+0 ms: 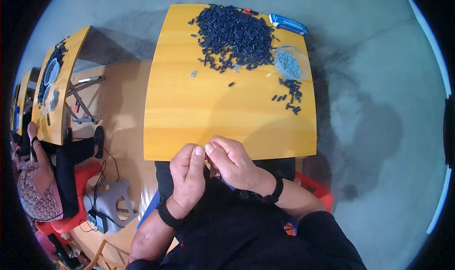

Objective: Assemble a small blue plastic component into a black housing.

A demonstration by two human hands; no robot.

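Beyond pinched hands (pixel 188 172) (pixel 232 162) lie stubby black cylinders (pixel 234 35), loosely heaped.

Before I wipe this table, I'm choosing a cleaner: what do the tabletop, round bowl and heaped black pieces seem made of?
Tabletop: probably wood-look laminate, smooth, with faint grain-like streaks.
Round bowl: likely clear plastic, though glass is possible; its wall is see-through.
Black pieces: perhaps moulded plastic, uniformly dark; too small to be sure.
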